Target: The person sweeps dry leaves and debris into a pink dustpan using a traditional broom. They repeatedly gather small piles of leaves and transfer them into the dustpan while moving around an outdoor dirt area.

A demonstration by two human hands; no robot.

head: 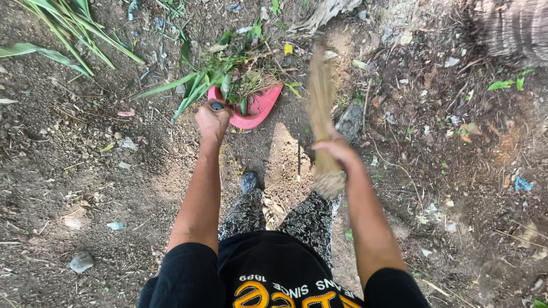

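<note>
Right hand [337, 149] grips broom [321, 108], bristles pointing away toward dustpan [257, 105].

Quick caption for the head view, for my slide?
Left hand grips a red dustpan heaped with leaves; right hand holds a stick broom.

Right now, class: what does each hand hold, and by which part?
The left hand holds the red dustpan by its handle; the right hand holds the straw broom near its bound end.
</note>
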